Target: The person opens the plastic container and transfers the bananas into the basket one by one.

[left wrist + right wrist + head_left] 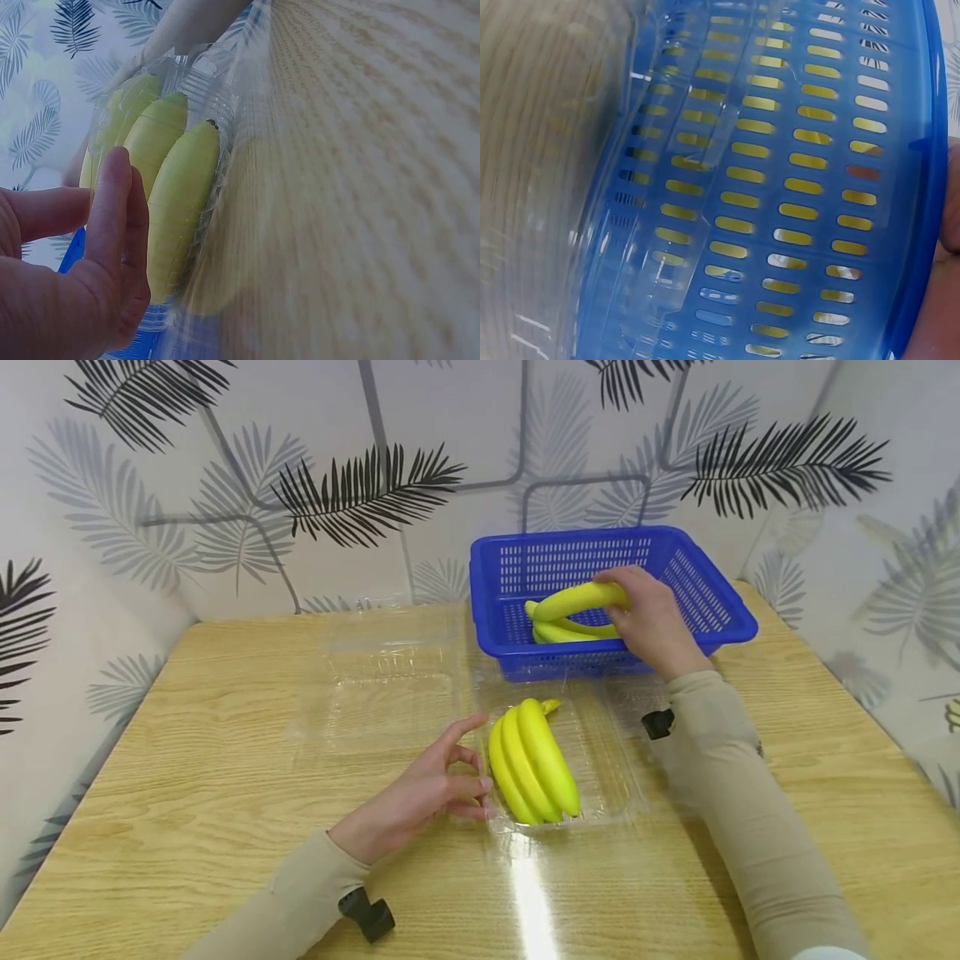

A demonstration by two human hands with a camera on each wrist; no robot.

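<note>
In the head view, my right hand [648, 618] reaches into a blue plastic basket [712, 552] and grips yellow bananas [573, 602] near their right end. Other banana parts curve below, against the basket floor. The right wrist view shows yellow through the slots of the basket wall [900, 225]. My left hand [423, 793] holds the left edge of a clear plastic container [611, 777]. In the left wrist view its fingers [112, 195] lie along the wall. Inside the container, a bunch of bananas [528, 764] leans to the left, stem toward the basket.
An open clear lid or second clear tray [390, 710] lies left of the container on the wooden table [225, 760]. Another clear plastic flap [637, 693] spreads under the right forearm. A leaf-patterned wall covering [420, 543] stands behind the table.
</note>
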